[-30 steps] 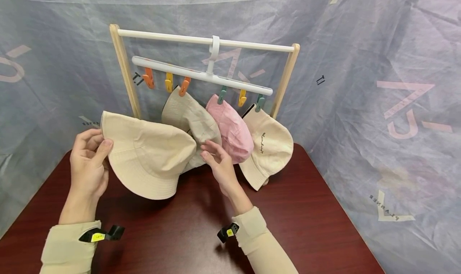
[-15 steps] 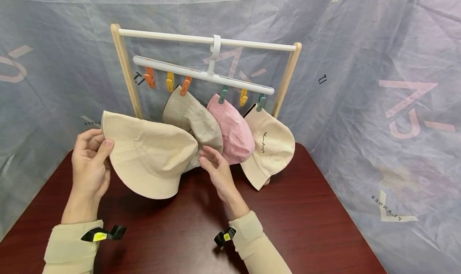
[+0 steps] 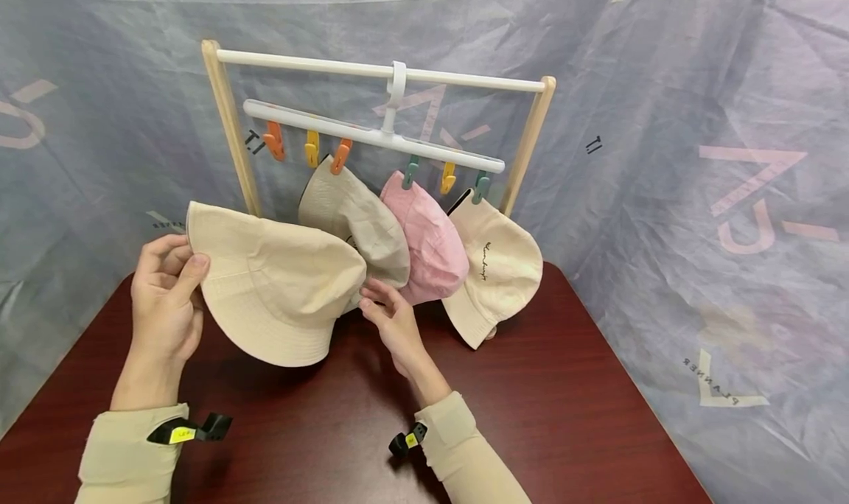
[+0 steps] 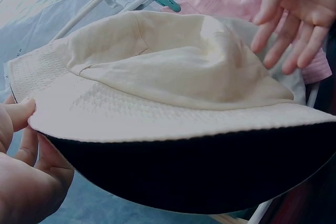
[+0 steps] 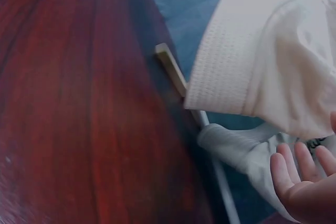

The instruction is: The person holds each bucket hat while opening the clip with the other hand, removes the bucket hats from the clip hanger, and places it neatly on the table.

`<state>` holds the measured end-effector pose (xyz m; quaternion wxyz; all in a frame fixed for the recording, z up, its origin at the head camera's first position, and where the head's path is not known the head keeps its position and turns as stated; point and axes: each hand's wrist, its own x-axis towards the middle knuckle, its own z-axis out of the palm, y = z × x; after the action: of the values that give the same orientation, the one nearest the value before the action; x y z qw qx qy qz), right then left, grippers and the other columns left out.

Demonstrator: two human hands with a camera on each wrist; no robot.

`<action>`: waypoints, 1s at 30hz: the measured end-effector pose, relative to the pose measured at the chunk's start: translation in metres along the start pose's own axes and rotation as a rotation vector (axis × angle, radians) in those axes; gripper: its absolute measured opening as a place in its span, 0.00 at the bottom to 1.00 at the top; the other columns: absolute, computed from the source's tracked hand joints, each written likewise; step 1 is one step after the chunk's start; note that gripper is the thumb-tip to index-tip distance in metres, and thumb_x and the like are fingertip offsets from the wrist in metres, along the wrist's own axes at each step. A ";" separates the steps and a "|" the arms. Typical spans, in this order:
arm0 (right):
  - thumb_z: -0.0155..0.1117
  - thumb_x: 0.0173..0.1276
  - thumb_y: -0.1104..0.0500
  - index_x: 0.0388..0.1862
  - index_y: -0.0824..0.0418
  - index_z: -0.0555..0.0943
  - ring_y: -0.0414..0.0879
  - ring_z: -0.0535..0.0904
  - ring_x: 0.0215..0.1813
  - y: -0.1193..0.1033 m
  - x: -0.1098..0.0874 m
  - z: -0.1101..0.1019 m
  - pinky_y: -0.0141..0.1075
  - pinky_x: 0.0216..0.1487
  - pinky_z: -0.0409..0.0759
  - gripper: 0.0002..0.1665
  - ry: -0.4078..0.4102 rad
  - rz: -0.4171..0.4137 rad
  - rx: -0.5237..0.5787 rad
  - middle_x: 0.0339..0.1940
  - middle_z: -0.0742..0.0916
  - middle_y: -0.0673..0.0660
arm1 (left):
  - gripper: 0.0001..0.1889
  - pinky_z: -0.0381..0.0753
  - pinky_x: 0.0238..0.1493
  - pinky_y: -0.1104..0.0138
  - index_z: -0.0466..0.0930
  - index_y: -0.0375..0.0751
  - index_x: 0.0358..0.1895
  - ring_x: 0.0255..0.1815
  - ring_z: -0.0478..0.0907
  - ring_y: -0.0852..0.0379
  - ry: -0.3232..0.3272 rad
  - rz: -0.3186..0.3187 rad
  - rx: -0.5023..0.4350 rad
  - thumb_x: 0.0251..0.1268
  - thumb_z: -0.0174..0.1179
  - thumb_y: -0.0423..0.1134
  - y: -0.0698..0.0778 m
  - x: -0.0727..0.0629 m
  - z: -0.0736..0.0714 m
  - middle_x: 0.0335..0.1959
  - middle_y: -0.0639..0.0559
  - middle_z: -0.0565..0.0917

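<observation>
My left hand pinches the brim edge of a cream bucket hat, thumb on the near side. The hat is tipped sideways, crown to the right, and the left wrist view shows its dark lining under the brim. Just right of the crown is my right hand, fingers loosely bent and holding nothing; in the right wrist view its fingers appear just below the crown. Whether they touch it I cannot tell. Behind, a grey bucket hat hangs from an orange clip, partly hidden by the cream one.
A white clip hanger hangs from a wooden-legged rack. A pink hat and another cream hat with dark lettering hang from green clips. At the left, an orange clip and yellow clip hold nothing. Below is a dark red table.
My right hand has moved left and slightly down, closer to the crown of the cream bucket hat. The left hand and the hat it holds have barely moved.
</observation>
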<state>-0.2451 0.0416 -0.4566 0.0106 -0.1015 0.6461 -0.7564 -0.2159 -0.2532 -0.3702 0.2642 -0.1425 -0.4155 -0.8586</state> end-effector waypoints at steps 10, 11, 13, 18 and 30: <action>0.63 0.79 0.64 0.72 0.68 0.72 0.54 0.84 0.61 0.015 -0.002 0.010 0.45 0.67 0.82 0.25 -0.046 0.050 0.049 0.68 0.82 0.69 | 0.15 0.88 0.31 0.67 0.76 0.28 0.59 0.36 0.87 0.52 0.015 -0.002 -0.014 0.73 0.57 0.18 0.001 0.000 -0.001 0.43 0.40 0.86; 0.62 0.80 0.64 0.73 0.67 0.72 0.56 0.84 0.63 0.016 -0.002 0.010 0.47 0.68 0.81 0.26 -0.054 0.054 0.050 0.68 0.82 0.69 | 0.15 0.88 0.31 0.67 0.76 0.28 0.59 0.36 0.87 0.52 0.014 -0.003 -0.016 0.73 0.57 0.18 0.001 0.000 -0.001 0.43 0.40 0.86; 0.62 0.81 0.63 0.75 0.67 0.71 0.60 0.82 0.66 0.017 -0.003 0.011 0.51 0.71 0.79 0.27 -0.074 0.064 0.060 0.69 0.81 0.68 | 0.15 0.88 0.31 0.67 0.76 0.29 0.59 0.37 0.87 0.52 0.010 -0.004 -0.011 0.74 0.57 0.18 0.001 -0.001 -0.001 0.44 0.40 0.86; 0.61 0.82 0.62 0.78 0.67 0.68 0.64 0.79 0.71 0.020 -0.004 0.014 0.51 0.73 0.77 0.30 -0.117 0.099 0.099 0.70 0.80 0.68 | 0.14 0.89 0.33 0.68 0.76 0.29 0.59 0.38 0.87 0.52 0.001 -0.010 0.001 0.74 0.57 0.19 0.001 -0.002 0.000 0.45 0.41 0.86; 0.60 0.82 0.63 0.78 0.68 0.67 0.54 0.81 0.66 0.027 -0.006 0.021 0.51 0.73 0.77 0.30 -0.161 0.166 0.212 0.66 0.81 0.65 | 0.14 0.88 0.31 0.68 0.76 0.29 0.58 0.36 0.87 0.52 0.027 -0.014 -0.052 0.74 0.56 0.18 0.002 0.000 0.000 0.43 0.40 0.86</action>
<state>-0.2392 0.0175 -0.4811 0.1356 -0.1061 0.5658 -0.8063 -0.2151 -0.2548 -0.3690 0.2599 -0.1344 -0.3906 -0.8728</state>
